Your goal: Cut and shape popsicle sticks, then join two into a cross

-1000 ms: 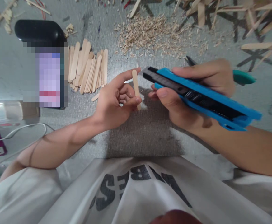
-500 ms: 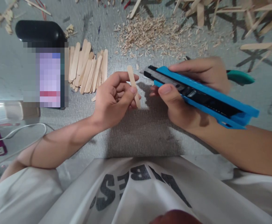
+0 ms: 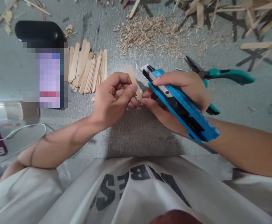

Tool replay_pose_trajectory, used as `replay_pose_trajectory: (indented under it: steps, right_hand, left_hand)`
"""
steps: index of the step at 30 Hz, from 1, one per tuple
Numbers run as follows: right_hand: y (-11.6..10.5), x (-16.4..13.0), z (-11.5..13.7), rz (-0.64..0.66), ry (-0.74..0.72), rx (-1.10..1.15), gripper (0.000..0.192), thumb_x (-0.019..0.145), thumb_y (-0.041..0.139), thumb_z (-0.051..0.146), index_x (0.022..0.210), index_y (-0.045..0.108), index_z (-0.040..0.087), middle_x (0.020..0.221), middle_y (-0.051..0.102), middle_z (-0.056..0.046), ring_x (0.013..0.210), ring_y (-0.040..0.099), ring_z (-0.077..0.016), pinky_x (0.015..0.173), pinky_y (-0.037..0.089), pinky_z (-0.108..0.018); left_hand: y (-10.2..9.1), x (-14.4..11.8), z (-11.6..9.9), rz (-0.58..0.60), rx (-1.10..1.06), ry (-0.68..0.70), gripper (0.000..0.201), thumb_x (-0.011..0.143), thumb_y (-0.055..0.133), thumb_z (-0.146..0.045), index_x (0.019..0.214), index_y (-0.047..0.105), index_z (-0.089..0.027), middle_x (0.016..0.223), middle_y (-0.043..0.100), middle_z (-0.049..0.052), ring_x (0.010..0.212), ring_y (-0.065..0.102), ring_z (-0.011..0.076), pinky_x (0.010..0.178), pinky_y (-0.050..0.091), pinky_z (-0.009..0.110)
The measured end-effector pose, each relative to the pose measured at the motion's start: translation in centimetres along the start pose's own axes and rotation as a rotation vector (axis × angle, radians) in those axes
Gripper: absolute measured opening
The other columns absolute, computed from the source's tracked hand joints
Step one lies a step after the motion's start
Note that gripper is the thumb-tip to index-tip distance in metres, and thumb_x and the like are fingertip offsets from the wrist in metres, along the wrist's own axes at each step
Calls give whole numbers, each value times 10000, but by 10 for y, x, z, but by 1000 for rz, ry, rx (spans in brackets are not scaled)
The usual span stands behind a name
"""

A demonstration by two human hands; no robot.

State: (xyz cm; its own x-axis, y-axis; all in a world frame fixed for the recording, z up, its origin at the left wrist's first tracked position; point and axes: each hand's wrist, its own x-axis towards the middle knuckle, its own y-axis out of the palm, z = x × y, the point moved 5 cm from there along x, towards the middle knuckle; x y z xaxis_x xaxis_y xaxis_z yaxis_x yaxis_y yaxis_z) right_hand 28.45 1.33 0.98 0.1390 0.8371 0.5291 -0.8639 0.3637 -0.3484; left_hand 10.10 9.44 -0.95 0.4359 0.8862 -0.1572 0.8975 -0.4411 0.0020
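Between the thumb and fingers of my left hand [image 3: 112, 96] a short wooden craft stick [image 3: 133, 77] stands tilted, its top end free. My right hand [image 3: 182, 93] is closed round a blue utility knife [image 3: 173, 102], whose blade sticks out toward the upper left, just right of the stick. My right thumb and a fingertip meet the stick's lower end. Left of my left hand lies a pile of craft sticks [image 3: 86, 70]. Behind my right hand, partly hidden by it, rest green-handled pliers [image 3: 229, 76].
Wood shavings [image 3: 147, 34] are heaped beyond my hands. A blurred-out phone [image 3: 49, 77] and a black case [image 3: 40, 32] are at the left, near a white cable [image 3: 30, 126] and a clear plastic box [image 3: 12, 110]. Stick structures [image 3: 248, 18] stand at the upper right.
My right hand has moved left to the stick and turned the knife steeper, with its fingertips now at the stick's lower end. The pliers show more. The stick has shifted slightly in my left hand.
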Motion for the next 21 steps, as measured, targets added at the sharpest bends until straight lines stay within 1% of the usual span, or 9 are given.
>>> replay_pose_trajectory:
  steps: [1,3,5,7,9,12,14,17,21]
  right_hand:
    - [1,-1,0,4,18,23,385,1000,936,352,1339,772,430,1061,912,38,753,872,-221,698,750,-394]
    - [1,-1,0,-6,-3,44,420,978,942,326,1337,742,415,1001,894,42,740,867,-226,678,739,-397]
    - [2,0,1,-8,-30,36,422,965,932,301,1320,725,398,987,884,29,729,854,-227,690,729,-410]
    - [1,0,2,-8,-30,16,439,942,927,284,1305,709,403,1000,873,27,718,839,-230,703,716,-428]
    - [1,0,1,-5,-4,-19,450,924,939,304,1284,703,434,1020,870,41,738,838,-253,752,719,-470]
    - [0,-3,0,-7,28,-85,417,934,955,387,1268,723,479,1053,883,48,842,869,-318,818,723,-528]
    - [1,-7,-2,4,48,-131,375,966,938,428,1280,742,493,1092,893,44,906,885,-343,827,727,-533]
    - [1,-13,-6,30,64,-173,319,1009,908,456,1287,756,488,1115,897,46,934,890,-343,848,736,-521]
    - [1,-14,-8,43,91,-143,275,1044,866,470,1293,751,485,1128,887,37,958,892,-348,892,733,-534]
  left_hand:
    - [1,0,-1,4,-13,4,304,1051,954,-434,1015,730,-231,684,751,-48,608,804,153,562,681,247]
    - [2,-1,-4,8,-54,12,229,1043,947,-308,1012,737,-219,700,762,-45,597,799,144,572,690,244]
    - [3,-3,-6,-11,-73,7,227,1005,969,-243,1046,748,-213,754,790,-37,610,802,135,593,701,242]
    - [2,-5,-7,-42,-39,-13,279,968,1006,-240,1065,745,-217,814,816,-27,643,812,133,612,706,240]
    - [1,-6,-7,-69,17,-29,297,956,1020,-248,1045,738,-223,836,821,-22,666,818,135,611,695,238]
    - [-1,-7,-8,-95,47,10,259,970,987,-217,978,728,-224,794,797,-27,640,800,129,554,634,220]
    - [-1,-7,-10,-109,59,44,253,983,961,-208,927,715,-222,770,787,-27,612,777,118,522,592,210]
    - [0,-7,-10,-117,79,62,278,1001,937,-247,873,692,-220,757,792,-23,586,742,103,506,559,200]
    - [3,-8,-9,-94,74,67,277,1014,908,-268,874,672,-226,721,775,-36,559,699,93,514,556,198]
